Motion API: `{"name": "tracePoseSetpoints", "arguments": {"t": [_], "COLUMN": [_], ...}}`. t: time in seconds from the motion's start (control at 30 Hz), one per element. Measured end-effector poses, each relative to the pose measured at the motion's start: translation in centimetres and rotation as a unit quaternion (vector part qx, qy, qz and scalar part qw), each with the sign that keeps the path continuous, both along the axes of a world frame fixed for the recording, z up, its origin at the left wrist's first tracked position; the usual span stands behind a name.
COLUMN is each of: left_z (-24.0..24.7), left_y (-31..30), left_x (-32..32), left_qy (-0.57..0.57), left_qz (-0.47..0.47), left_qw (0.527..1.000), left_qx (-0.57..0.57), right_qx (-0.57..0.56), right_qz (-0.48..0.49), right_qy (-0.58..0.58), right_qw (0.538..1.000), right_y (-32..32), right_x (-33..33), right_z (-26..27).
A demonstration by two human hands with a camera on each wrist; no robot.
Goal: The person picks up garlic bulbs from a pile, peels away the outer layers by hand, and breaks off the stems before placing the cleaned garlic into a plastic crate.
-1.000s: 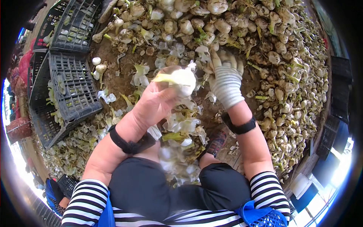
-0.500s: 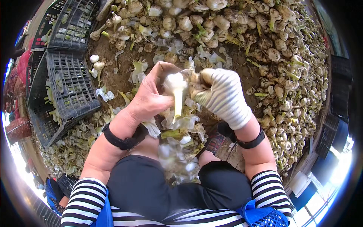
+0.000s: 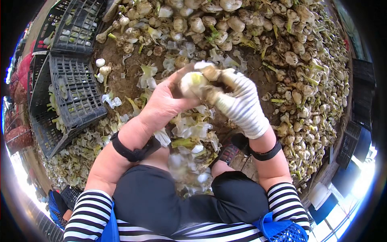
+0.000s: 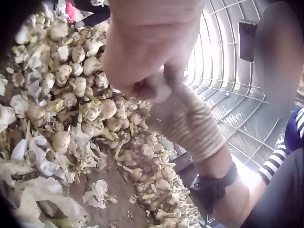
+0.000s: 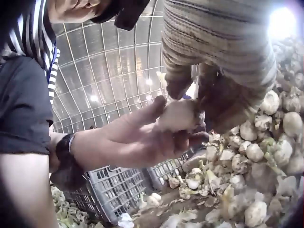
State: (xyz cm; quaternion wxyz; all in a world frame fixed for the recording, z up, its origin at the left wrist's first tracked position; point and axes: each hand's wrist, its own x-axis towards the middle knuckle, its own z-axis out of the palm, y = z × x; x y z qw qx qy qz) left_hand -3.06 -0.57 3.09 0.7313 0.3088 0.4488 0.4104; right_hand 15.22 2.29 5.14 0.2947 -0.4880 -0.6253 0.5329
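Observation:
In the head view, my bare left hand [image 3: 164, 99] holds a pale, cleaned-looking garlic bulb [image 3: 191, 84], thumb on the near side. My right hand [image 3: 242, 103], in a striped, soiled white glove, is close against it, its fingers curled and gripping at the bulb's right side. The right wrist view shows the white bulb [image 5: 178, 115] between the bare fingers, with the gloved thumb and fingers touching its top and side. Seen from the left wrist, the left hand covers most of the bulb [image 4: 161, 90]. Loose papery skins [image 3: 193, 125] lie below the hands.
A large heap of unpeeled garlic [image 3: 298, 97] spreads across the back and right. Black plastic crates [image 3: 76, 86] stand tilted at the left, with two white bulbs [image 3: 100, 63] beside them. Trimmings and leaves [image 3: 80, 161] cover the ground at lower left.
My right hand came back from the heap to the bulb in my left hand. The bulb's stem, pointing left and then toward me, no longer shows as a long stalk; the bulb has been turned.

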Motion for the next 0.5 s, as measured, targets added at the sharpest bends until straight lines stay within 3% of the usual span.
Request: {"name": "tracePoseSetpoints", "arguments": {"t": [0.03, 0.17, 0.3, 0.33, 0.37, 0.4, 0.43, 0.47, 0.5], "left_z": [0.1, -0.1, -0.3, 0.0, -0.3, -1.0, -1.4, -1.1, -0.6], "left_y": [0.0, -0.3, -0.3, -0.3, -0.4, -0.5, -0.6, -0.7, -0.7], "left_x": [0.1, 0.4, 0.3, 0.2, 0.2, 0.1, 0.1, 0.0, -0.2], "left_qy": [0.067, 0.148, 0.349, 0.419, 0.419, 0.345, 0.268, 0.269, 0.161], "left_qz": [-0.026, -0.007, -0.030, -0.049, -0.049, -0.044, -0.037, -0.037, -0.046], "left_qw": [0.997, 0.982, 0.906, 0.867, 0.867, 0.902, 0.932, 0.932, 0.981], "left_qx": [0.032, 0.120, 0.239, 0.264, 0.265, 0.255, 0.242, 0.242, 0.099], "right_qx": [0.092, 0.115, 0.117, 0.041, -0.035, -0.035, -0.099, -0.162, -0.228], "right_qz": [0.011, 0.028, 0.029, 0.016, 0.002, 0.001, -0.017, -0.034, -0.023], "right_qy": [-0.036, -0.093, -0.086, -0.056, -0.025, -0.025, 0.064, 0.152, 0.176], "right_qw": [0.995, 0.989, 0.989, 0.997, 0.999, 0.999, 0.993, 0.974, 0.957], "right_y": [0.0, 0.1, 0.2, 0.3, 0.4, 0.5, 0.5, 0.6, 0.8], "right_x": [-0.2, -0.2, -0.6, -0.9, -1.0, -0.9, -0.7, -0.6, 0.0], "right_z": [-0.1, -0.4, -0.9, -0.5, -0.3, -0.9, -2.1, -2.6, -2.5]}}
